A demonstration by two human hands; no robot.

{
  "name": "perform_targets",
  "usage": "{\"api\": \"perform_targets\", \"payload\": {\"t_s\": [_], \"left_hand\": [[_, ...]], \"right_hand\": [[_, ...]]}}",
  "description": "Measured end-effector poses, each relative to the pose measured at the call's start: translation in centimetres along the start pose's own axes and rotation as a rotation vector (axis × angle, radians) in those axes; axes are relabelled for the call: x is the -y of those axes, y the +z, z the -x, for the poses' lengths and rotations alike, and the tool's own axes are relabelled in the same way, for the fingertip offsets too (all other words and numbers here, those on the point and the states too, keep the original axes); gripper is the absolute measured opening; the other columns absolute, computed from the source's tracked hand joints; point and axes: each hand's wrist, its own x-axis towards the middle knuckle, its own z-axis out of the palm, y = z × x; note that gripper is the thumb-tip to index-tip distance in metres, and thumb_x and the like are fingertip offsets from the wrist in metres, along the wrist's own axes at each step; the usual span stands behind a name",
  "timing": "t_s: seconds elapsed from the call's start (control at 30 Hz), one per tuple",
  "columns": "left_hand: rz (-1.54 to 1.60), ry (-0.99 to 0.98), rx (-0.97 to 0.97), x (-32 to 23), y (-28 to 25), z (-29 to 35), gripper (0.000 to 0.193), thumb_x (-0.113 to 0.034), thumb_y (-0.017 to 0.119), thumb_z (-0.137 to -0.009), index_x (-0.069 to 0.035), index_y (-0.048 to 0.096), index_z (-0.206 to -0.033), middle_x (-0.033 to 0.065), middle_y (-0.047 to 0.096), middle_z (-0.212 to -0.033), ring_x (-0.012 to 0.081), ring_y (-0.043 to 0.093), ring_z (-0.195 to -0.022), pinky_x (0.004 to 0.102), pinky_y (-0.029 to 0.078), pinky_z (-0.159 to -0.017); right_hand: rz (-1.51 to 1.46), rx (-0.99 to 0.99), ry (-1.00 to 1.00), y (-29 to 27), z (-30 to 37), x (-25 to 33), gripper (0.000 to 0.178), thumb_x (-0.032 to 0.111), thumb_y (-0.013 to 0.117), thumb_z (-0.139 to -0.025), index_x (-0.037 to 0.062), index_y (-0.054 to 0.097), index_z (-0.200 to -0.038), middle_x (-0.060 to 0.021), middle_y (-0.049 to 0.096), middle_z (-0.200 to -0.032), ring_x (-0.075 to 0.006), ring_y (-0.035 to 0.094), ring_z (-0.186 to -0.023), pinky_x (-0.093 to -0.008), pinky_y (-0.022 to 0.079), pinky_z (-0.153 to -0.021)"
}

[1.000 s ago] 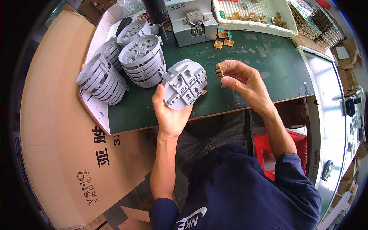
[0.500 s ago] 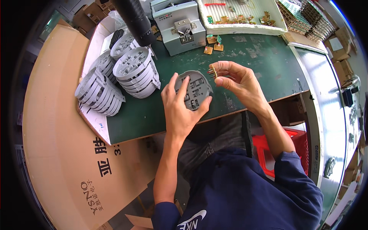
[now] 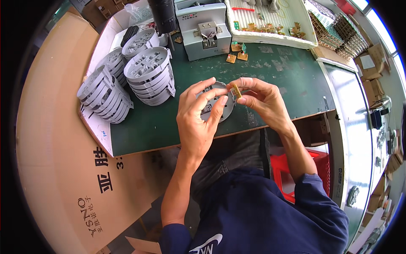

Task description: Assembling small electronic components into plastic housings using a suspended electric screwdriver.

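A small tan circuit board (image 3: 237, 90) is pinched on edge between the thumb and fingers of my right hand (image 3: 260, 99). My left hand (image 3: 201, 112) hovers over a round grey plastic housing (image 3: 229, 111), its fingers apart and curved. The left index fingertip comes close to the board's left side; whether they touch I cannot tell. The housing lies on the green bench top near the front edge, with slots and raised parts inside, and my left hand covers much of it.
Stacks of similar grey housings (image 3: 150, 76) stand at the left. Behind are a grey metal machine (image 3: 202, 31), a dark cylindrical tool (image 3: 163, 17) and a white tray (image 3: 275, 37) of small boards. Several loose boards (image 3: 231, 58) lie before the tray. More boards (image 3: 338, 31) are stacked far right.
My left hand has come off the housing, its fingertips moving right toward the circuit board. My right hand still pinches the board, now turned to show more of its face. The view has shifted slightly.
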Motion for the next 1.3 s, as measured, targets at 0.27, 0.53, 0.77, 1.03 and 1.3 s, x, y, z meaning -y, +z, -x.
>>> {"api": "perform_targets", "payload": {"t_s": [0.27, 0.53, 0.77, 1.03, 1.3], "left_hand": [[0.671, -0.441, 0.126, -1.1, -0.1, 0.7, 0.036, -0.022, 0.081, -0.093, -0.004, 0.071, -0.123, 0.0083, 0.073, -0.111, 0.0146, 0.069, -0.098, 0.0335, 0.056, -0.088], [-0.097, 0.242, -0.007, -0.5, -0.1, 1.0, 0.043, -0.006, 0.082, -0.083, -0.008, 0.07, -0.124, 0.0076, 0.071, -0.115, 0.023, 0.07, -0.106, 0.0359, 0.059, -0.084], [0.552, -0.255, 0.071, -1.1, -0.8, 1.6, 0.026, -0.003, 0.078, -0.091, 0.002, 0.072, -0.115, 0.0107, 0.068, -0.124, 0.0169, 0.071, -0.105, 0.0292, 0.06, -0.092], [0.396, -0.194, 0.03, -1.8, -0.4, 1.7, 0.013, 0.004, 0.071, -0.093, 0.005, 0.074, -0.105, 0.0108, 0.068, -0.119, 0.0171, 0.071, -0.102, 0.0306, 0.062, -0.091], [0.469, -0.27, -0.008, -0.8, -0.6, 2.3, 0.034, -0.003, 0.076, -0.093, 0.003, 0.067, -0.125, 0.0109, 0.068, -0.121, 0.0189, 0.069, -0.109, 0.0326, 0.058, -0.098]], "right_hand": [[0.51, 0.072, -0.231, 0.7, 0.7, 0.2, 0.036, -0.002, 0.071, -0.094, 0.0008, 0.064, -0.13, -0.0056, 0.071, -0.113, -0.0143, 0.065, -0.104, -0.0309, 0.053, -0.097], [-0.316, 0.127, 0.247, 1.2, 1.0, 0.2, 0.049, 0.027, 0.072, -0.099, -0.0026, 0.059, -0.135, -0.0121, 0.071, -0.119, -0.0191, 0.069, -0.109, -0.0344, 0.057, -0.098], [-0.509, 0.135, 0.148, 0.8, 1.0, -1.0, 0.04, 0.017, 0.077, -0.094, 0.0013, 0.065, -0.13, -0.0092, 0.071, -0.124, -0.0198, 0.068, -0.115, -0.0394, 0.053, -0.105], [-0.467, 0.117, 0.118, 1.0, 1.1, -1.5, 0.04, 0.014, 0.079, -0.091, 0.0028, 0.067, -0.127, -0.0083, 0.071, -0.123, -0.0185, 0.069, -0.112, -0.0376, 0.052, -0.106], [-0.179, 0.051, 0.083, 1.0, 0.4, -0.9, 0.038, 0.013, 0.076, -0.094, 0.0003, 0.067, -0.128, -0.0078, 0.072, -0.122, -0.0164, 0.068, -0.111, -0.0353, 0.052, -0.104]]}}
